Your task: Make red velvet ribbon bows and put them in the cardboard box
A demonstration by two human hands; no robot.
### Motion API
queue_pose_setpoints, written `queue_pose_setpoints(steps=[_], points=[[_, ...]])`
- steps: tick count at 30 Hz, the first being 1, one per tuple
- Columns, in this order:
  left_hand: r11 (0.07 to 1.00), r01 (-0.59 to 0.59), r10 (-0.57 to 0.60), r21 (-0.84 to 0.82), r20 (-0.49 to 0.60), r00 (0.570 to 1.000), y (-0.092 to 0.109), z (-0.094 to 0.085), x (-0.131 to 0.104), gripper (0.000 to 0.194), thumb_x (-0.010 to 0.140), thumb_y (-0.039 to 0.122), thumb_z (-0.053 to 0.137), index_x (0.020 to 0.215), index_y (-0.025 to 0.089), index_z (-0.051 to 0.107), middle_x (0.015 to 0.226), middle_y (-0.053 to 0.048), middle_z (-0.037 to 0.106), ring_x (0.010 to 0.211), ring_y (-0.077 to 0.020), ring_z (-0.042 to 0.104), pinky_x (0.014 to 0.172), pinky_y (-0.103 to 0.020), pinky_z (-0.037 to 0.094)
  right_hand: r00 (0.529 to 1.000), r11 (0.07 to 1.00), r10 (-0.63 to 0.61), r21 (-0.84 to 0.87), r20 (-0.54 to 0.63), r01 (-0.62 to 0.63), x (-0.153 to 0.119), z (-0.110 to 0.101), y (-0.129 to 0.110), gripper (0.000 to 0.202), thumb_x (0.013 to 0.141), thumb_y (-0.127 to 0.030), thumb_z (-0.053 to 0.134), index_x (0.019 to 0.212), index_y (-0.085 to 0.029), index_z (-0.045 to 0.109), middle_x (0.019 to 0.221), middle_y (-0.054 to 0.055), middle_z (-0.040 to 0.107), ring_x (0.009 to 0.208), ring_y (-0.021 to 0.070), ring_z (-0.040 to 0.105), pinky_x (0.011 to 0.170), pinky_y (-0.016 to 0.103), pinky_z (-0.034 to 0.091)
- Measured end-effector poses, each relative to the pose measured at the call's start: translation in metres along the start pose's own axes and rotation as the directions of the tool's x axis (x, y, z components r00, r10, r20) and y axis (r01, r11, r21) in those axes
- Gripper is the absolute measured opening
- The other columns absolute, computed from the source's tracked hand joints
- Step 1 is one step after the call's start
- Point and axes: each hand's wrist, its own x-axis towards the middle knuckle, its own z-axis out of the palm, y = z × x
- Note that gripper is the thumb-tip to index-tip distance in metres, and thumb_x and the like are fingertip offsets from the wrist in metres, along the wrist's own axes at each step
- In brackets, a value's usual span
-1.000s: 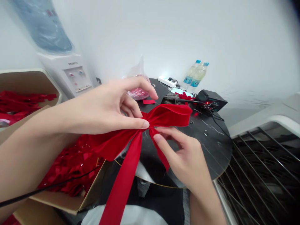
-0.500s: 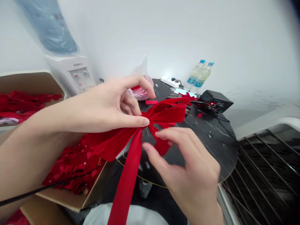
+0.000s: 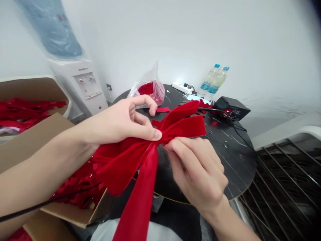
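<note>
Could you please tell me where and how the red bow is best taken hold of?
I'd pinch the red bow at its narrow gathered middle, coming from the left, as the left hand does with its thumb on the near face. The wide loops look soft and would probably crush; they all meet at that middle. The right hand is at its lower right.

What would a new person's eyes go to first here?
Probably the red bow in the middle, held between the left hand and the right hand. Next, the heap of red pieces in the cardboard box at lower left, and two blue-capped bottles at the back of the black table.
</note>
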Motion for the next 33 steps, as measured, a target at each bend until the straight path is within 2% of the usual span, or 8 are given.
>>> queue_pose_setpoints(steps=[2,8,12,16,22,28,31,33], points=[[1.0,-0.014,0.014,-0.014,-0.006,1.0,-0.003,0.004,0.002,0.039,0.079,0.031,0.078,0.096,0.028,0.043,0.063,0.006,0.066,0.052,-0.0137,0.066,0.047,-0.022,0.05,0.999,0.999,-0.034,-0.002,-0.015,0.034,-0.006,-0.004,0.006,0.031,0.087,-0.002,0.072,0.11,-0.021,0.066,0.099,0.005,0.076,0.076,0.0219,0.067,0.068,0.04,0.051],[0.981,-0.154,0.162,0.118,-0.065,0.985,0.01,0.014,-0.001,0.029,0.084,0.024,0.073,0.096,0.025,0.047,0.067,0.007,0.065,0.06,-0.0084,0.067,0.054,-0.015,0.052,0.94,0.928,0.339,0.15,0.044,-0.341,-0.006,-0.012,-0.019,0.011,0.096,-0.027,0.067,0.107,-0.027,0.069,0.086,-0.002,0.076,0.065,0.0157,0.07,0.066,0.028,0.062],[0.953,-0.223,0.242,0.204,-0.069,0.968,0.017,0.014,-0.004,0.024,0.086,0.023,0.074,0.098,0.023,0.052,0.075,0.006,0.067,0.068,-0.0074,0.071,0.06,-0.013,0.054,0.932,0.923,0.355,0.126,0.077,-0.363,-0.004,-0.001,-0.032,0.016,0.098,-0.017,0.058,0.107,-0.023,0.07,0.089,-0.001,0.078,0.07,0.0172,0.074,0.07,0.027,0.063],[0.929,-0.223,0.267,0.295,-0.116,0.957,0.017,0.011,-0.007,0.026,0.087,0.024,0.074,0.103,0.024,0.055,0.08,0.005,0.072,0.069,-0.0092,0.072,0.062,-0.016,0.055,0.891,0.867,0.442,0.206,0.103,-0.454,-0.001,0.003,-0.033,0.02,0.096,-0.027,0.067,0.115,-0.022,0.068,0.087,-0.003,0.076,0.066,0.0156,0.073,0.065,0.025,0.063],[0.894,-0.243,0.309,0.377,-0.127,0.942,0.017,0.014,-0.009,0.023,0.088,0.026,0.074,0.101,0.023,0.055,0.076,0.007,0.072,0.063,-0.0075,0.07,0.061,-0.015,0.056,0.928,0.919,0.371,0.127,0.04,-0.373,0.003,0.009,-0.033,0.02,0.095,-0.015,0.06,0.111,-0.019,0.071,0.093,0.0,0.077,0.076,0.0173,0.075,0.074,0.027,0.061],[0.855,-0.307,0.405,0.418,-0.168,0.899,0.014,0.015,-0.012,0.025,0.081,0.02,0.078,0.097,0.023,0.059,0.074,0.008,0.071,0.06,-0.0073,0.072,0.059,-0.012,0.059,0.945,0.945,0.324,0.058,-0.046,-0.321,0.009,0.017,-0.03,0.013,0.096,-0.014,0.06,0.095,-0.018,0.073,0.077,-0.001,0.074,0.059,0.015,0.068,0.058,0.029,0.052],[0.872,-0.299,0.387,0.387,-0.17,0.906,0.013,0.014,-0.012,0.026,0.081,0.023,0.081,0.096,0.022,0.059,0.077,0.006,0.072,0.062,-0.0081,0.073,0.059,-0.012,0.059,0.902,0.885,0.432,0.19,0.009,-0.425,0.009,0.017,-0.031,0.016,0.094,-0.016,0.059,0.084,-0.021,0.071,0.066,-0.004,0.069,0.052,0.0138,0.064,0.054,0.027,0.05],[0.899,-0.293,0.361,0.326,-0.173,0.916,0.011,0.013,-0.01,0.03,0.08,0.023,0.082,0.096,0.021,0.057,0.077,0.005,0.072,0.066,-0.0103,0.074,0.06,-0.013,0.059,0.828,0.765,0.556,0.344,0.074,-0.545,0.005,0.019,-0.034,0.015,0.094,-0.02,0.061,0.083,-0.023,0.071,0.066,-0.005,0.07,0.053,0.0137,0.066,0.055,0.024,0.053]])
